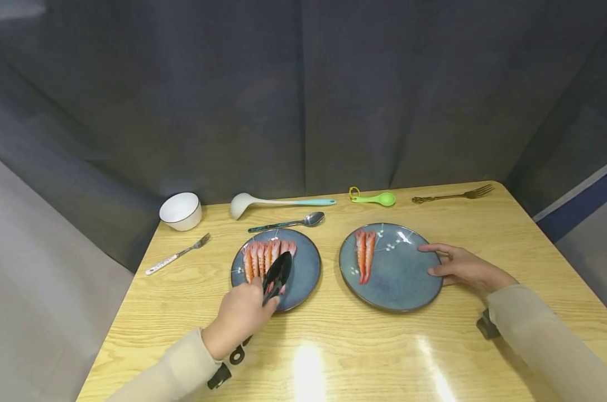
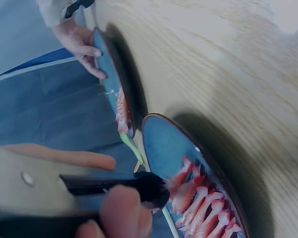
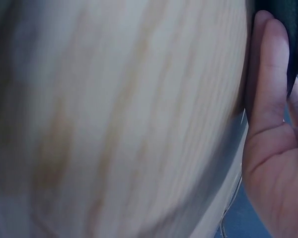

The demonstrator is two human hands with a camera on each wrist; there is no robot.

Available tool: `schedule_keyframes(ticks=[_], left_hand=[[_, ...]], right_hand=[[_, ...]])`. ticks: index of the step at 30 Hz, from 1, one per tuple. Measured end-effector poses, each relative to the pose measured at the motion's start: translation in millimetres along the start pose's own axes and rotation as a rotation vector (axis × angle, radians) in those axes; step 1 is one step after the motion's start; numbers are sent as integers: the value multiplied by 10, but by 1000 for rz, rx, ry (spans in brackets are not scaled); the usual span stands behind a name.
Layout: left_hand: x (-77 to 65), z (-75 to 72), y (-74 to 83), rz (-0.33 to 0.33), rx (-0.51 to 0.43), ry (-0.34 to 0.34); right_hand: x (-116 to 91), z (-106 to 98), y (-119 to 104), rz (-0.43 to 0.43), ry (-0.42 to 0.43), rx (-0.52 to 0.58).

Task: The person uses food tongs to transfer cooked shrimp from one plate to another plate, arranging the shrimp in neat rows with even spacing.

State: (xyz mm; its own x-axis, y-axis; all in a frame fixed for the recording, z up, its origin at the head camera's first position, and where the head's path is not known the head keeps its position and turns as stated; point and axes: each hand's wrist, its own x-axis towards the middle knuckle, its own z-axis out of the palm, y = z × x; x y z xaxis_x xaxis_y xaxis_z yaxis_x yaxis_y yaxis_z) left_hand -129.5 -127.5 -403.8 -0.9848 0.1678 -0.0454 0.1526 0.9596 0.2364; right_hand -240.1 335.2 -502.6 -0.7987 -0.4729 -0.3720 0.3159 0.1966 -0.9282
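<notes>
My left hand (image 1: 244, 310) grips black tongs (image 1: 279, 271), their ends over the left blue plate (image 1: 305, 273). On that plate lies a row of several red-and-white shrimp (image 1: 261, 254). In the left wrist view the tong ends (image 2: 156, 191) meet the shrimp (image 2: 181, 186) at one end of the row; whether they pinch one I cannot tell. My right hand (image 1: 466, 269) holds the right edge of a second blue plate (image 1: 404, 279), thumb and fingers at its rim. Two shrimp (image 1: 365, 257) lie side by side on that plate's left part.
Behind the plates lie a white ladle (image 1: 240, 205), a spoon (image 1: 313, 219), a green measuring spoon (image 1: 385, 199) and a bronze-coloured fork (image 1: 476, 192). A white bowl (image 1: 181, 212) and a fork with a pale handle (image 1: 177, 254) are at left. Dark curtains (image 1: 353, 100) border the wooden table (image 1: 363, 357).
</notes>
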Motion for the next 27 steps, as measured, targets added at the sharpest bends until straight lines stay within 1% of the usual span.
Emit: schedule_keyframes(ticks=[7,11,13,15,17,20,23,27], left_hand=[[13,-127,-19,-12,-220,-77],[27,-179,-8,-29,-312,-127],[39,-185,19,-38,-348,-144],[60,-179,61,-32,-376,-151],[98,-158,129,-10,-394,-151],[176,-121,274,41,-396,-145],[267,-83,457,84,-400,-141],[390,-19,728,121,-413,-154]], right_hand=[[12,-12,12,0,7,-4],[12,-9,14,1,9,-13],[12,-4,11,4,11,-12],[15,-2,9,5,12,-14],[11,-3,3,5,11,-15],[7,-7,-3,8,18,-4],[4,1,-9,2,7,12],[-11,25,-30,-9,-13,28]])
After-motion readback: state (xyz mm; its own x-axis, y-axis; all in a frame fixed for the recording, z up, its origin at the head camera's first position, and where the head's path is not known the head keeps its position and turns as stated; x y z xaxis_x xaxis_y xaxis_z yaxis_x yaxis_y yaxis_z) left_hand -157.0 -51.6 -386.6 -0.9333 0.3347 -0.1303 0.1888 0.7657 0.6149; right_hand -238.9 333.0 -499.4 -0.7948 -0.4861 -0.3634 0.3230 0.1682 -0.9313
